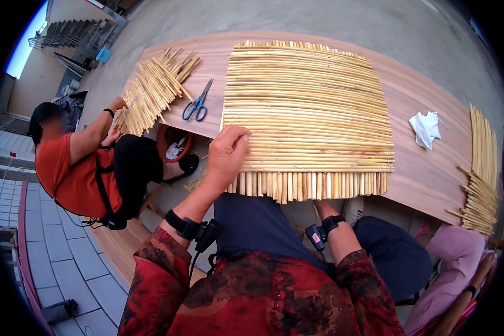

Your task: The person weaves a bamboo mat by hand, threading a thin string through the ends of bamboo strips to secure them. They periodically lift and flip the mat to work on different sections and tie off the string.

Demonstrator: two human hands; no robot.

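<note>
A mat of thin yellow stalks lies in front of me, its stalks running crosswise in rows. Below it, a second layer of upright stalk ends sticks out over the table's near edge. My left hand rests at the mat's lower left edge, thumb and forefinger bent close together. Whether a thread or a stalk end is between them is too small to see. Of my right hand only the wrist part shows; its fingers are hidden under the overhanging stalks. Blue-handled scissors lie left of the mat.
On the left a person in an orange shirt handles a fanned bundle of stalks. A crumpled white cloth lies on the wooden table. More stalks are at the right end, near a person in pink trousers.
</note>
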